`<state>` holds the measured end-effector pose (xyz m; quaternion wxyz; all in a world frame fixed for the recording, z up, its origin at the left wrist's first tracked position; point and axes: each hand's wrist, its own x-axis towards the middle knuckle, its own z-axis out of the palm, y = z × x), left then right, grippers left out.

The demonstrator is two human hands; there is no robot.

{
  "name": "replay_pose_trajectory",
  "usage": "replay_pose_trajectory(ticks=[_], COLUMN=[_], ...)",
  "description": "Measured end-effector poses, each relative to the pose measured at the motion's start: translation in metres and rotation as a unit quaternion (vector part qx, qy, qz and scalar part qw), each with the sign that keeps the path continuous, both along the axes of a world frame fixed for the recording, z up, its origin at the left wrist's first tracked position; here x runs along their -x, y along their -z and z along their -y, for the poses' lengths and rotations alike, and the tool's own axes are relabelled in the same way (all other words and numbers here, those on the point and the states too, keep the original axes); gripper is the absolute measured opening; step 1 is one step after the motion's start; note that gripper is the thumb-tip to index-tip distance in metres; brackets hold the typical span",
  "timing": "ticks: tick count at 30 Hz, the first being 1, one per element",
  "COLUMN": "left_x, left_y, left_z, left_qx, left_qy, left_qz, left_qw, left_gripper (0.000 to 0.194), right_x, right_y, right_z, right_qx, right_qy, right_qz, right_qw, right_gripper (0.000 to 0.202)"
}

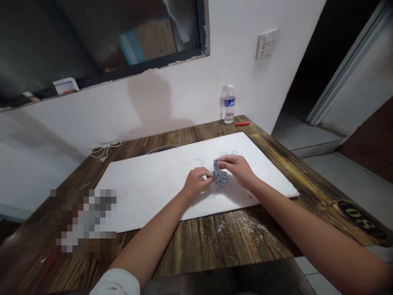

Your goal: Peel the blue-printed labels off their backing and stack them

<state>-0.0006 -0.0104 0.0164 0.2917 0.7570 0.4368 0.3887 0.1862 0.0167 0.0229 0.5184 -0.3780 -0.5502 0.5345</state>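
Note:
A small pile of dark blue-grey flat pieces (221, 179) lies on a white board (147, 190) on the wooden table. My right hand (236, 166) pinches a small dark-edged piece (215, 165) between thumb and fingers, just above the back of the pile. At the pile's left edge is my left hand (199, 181), with thumb and fingertips brought together; whatever they hold, if anything, is too small to name.
A water bottle (229, 105) and a red stick-like object (242, 123) are at the table's back right. White cable (106, 150) lies coiled at the back left. A blurred-out patch (89, 223) covers something at the left.

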Motion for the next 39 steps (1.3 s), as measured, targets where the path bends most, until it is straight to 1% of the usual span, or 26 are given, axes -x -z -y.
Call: replay_pose_trajectory(ticks=[4,6,9,12,15,18,24,30,35,37,39], left_x=[0.001,0.001,0.000,-0.001,-0.001,-0.001,0.000,-0.001,0.001,0.001,0.000], left_y=[0.003,0.004,0.002,0.001,0.001,0.001,0.003,0.004,0.005,0.005,0.005], left_z=[-0.002,-0.001,-0.001,0.000,0.000,0.000,-0.001,-0.001,-0.002,-0.001,-0.001], left_qx=[-0.014,-0.017,-0.006,0.007,-0.008,-0.029,-0.003,-0.011,0.008,0.018,0.022], left_qy=[0.007,0.005,0.001,0.002,0.006,0.012,0.000,-0.007,-0.005,-0.003,-0.004], left_qz=[-0.041,-0.047,-0.038,-0.039,-0.043,-0.026,-0.026,-0.031,-0.036,-0.038,-0.046], left_qw=[0.999,0.999,0.999,0.999,0.999,0.999,1.000,0.999,0.999,0.999,0.999], left_gripper=[0.019,0.020,0.019,0.018,0.017,0.016,0.015,0.014,0.020,0.021,0.019], right_x=[0.002,0.001,-0.001,-0.004,-0.006,-0.007,-0.008,-0.009,-0.011,-0.011,-0.010], right_y=[-0.004,-0.006,-0.007,-0.009,-0.010,-0.010,-0.011,-0.011,-0.016,-0.017,-0.017], right_z=[0.004,0.005,0.005,0.004,0.004,0.003,0.004,0.005,0.008,0.009,0.009], right_qx=[-0.032,-0.057,-0.106,-0.153,-0.189,-0.212,-0.222,-0.219,-0.199,-0.193,-0.203], right_qy=[-0.045,-0.060,-0.059,-0.059,-0.065,-0.052,-0.073,-0.088,-0.094,-0.091,-0.075], right_qz=[0.071,0.107,0.160,0.193,0.211,0.224,0.236,0.259,0.262,0.262,0.268], right_qw=[0.996,0.991,0.980,0.968,0.957,0.950,0.943,0.937,0.940,0.941,0.939], right_gripper=[0.016,0.013,0.012,0.014,0.016,0.017,0.016,0.018,0.019,0.017,0.014])
